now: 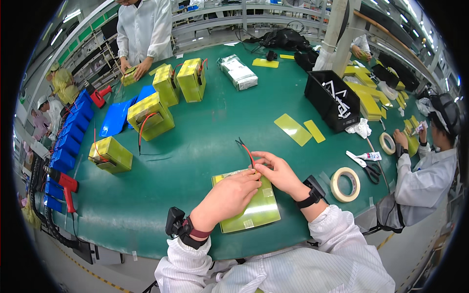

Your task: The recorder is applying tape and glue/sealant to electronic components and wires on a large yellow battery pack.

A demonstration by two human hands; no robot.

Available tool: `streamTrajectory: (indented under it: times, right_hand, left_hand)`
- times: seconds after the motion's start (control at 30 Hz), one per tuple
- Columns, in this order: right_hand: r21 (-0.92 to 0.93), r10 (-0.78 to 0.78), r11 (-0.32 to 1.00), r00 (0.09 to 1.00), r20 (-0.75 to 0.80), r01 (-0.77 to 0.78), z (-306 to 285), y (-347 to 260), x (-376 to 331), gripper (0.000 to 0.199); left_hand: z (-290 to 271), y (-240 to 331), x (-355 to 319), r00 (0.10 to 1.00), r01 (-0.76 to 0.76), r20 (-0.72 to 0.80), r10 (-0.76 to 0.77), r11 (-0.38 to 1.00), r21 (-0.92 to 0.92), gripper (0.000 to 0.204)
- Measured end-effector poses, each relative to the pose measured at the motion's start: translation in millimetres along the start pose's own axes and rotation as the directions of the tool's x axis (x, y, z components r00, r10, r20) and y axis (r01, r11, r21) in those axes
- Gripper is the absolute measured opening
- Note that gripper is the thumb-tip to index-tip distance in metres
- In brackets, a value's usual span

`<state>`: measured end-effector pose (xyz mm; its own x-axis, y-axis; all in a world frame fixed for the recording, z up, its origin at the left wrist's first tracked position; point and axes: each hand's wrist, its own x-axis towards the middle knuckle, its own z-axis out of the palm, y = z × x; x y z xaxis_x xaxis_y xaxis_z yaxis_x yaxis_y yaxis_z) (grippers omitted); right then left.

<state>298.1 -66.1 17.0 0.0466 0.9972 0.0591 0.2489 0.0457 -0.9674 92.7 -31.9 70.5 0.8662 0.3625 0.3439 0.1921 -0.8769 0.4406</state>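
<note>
A flat yellow-green wrapped battery pack [256, 210] lies on the green table [205, 136] right in front of me. My left hand [229, 195] rests on top of it, fingers pressed near its far edge. My right hand [276, 171] pinches the spot where the red and black wires [246, 151] leave the pack's far edge. The wires curve up and away over the table.
Several yellow-green packs [151, 116] and blue sleeves [117, 117] lie to the left. A black bin [332, 100], yellow sheets [293, 129], a tape roll [345, 184] and scissors [366, 166] sit to the right. One person [144, 31] stands opposite, another [425, 166] sits at right.
</note>
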Motion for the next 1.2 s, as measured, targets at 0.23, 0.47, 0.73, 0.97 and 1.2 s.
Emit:
streamTrajectory:
  times: [0.23, 0.47, 0.73, 0.97, 1.2]
  right_hand:
    - [0.447, 0.094, 0.883, 0.986, 0.135, -0.145, 1.2, -4.8, 14.5, 0.046]
    - [0.444, 0.146, 0.876, 0.981, 0.124, -0.187, 8.2, -1.5, 17.6, 0.041]
    - [-0.485, -0.396, 0.819, 0.914, -0.090, 0.307, -9.6, -26.8, -37.4, 0.022]
    - [-0.594, -0.442, 0.722, 0.897, -0.002, 0.355, 3.7, -30.8, -62.9, 0.029]
    - [-0.597, -0.461, 0.711, 0.887, 0.005, 0.373, 3.3, -25.5, -65.6, 0.033]
  left_hand:
    - [-2.6, -3.8, 2.1, 1.000, -0.010, 0.001, 0.010, 1.000, -0.005, 0.023]
    - [-5.0, -11.1, 4.3, 0.999, 0.034, -0.005, -0.034, 0.998, 0.057, 0.022]
    - [-4.9, -17.4, 3.0, 1.000, 0.006, -0.026, -0.006, 1.000, -0.001, 0.022]
    - [-10.3, -33.5, 9.7, 1.000, 0.015, 0.001, -0.015, 0.997, -0.075, 0.022]
    - [-15.9, -80.7, 14.0, 0.937, 0.330, -0.106, -0.332, 0.943, -0.035, 0.016]
